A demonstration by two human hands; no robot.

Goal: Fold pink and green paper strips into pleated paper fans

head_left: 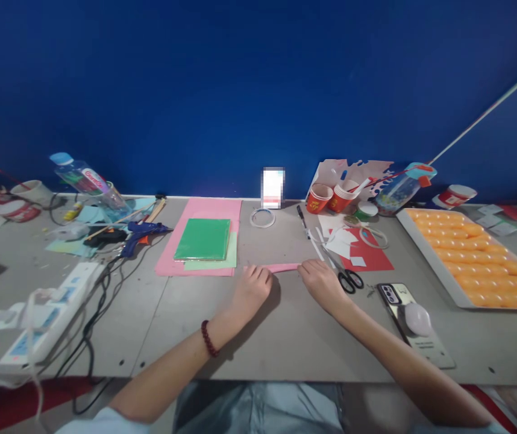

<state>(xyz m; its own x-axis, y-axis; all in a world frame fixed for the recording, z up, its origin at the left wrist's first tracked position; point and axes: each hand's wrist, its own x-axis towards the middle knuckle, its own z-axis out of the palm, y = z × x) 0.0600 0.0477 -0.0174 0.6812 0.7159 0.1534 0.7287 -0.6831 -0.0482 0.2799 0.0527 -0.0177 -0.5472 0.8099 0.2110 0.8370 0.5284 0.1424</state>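
On the grey counter [285, 337], just in front of the large pink paper sheet [208, 208] that carries a green paper pad [203, 239], a narrow pink paper strip [283, 267] lies flat and runs left to right between the person's 2 hands. The left hand [252, 290], with a dark red bead bracelet [208, 339] at the wrist, has its fingers [258, 274] bent down and closed over the strip's left end, hiding it. The right hand [322, 284] has its fingers [306, 269] drawn together on the right end. Both hands grip the paper, though whether a thumb sits under it cannot be told. The work looks like stretching or creasing the strip. To do that well, the pull from both ends should be even and gentle, with the strip low against the counter so it stays straight and does not twist or tear. Fingertips should press along the edge rather than bunch the paper. The black-handled scissors [351, 280] lie just beside the right hand, near enough to catch a knuckle. A phone in a mirrored case [394, 295] lies a little further right, apart from the hands.
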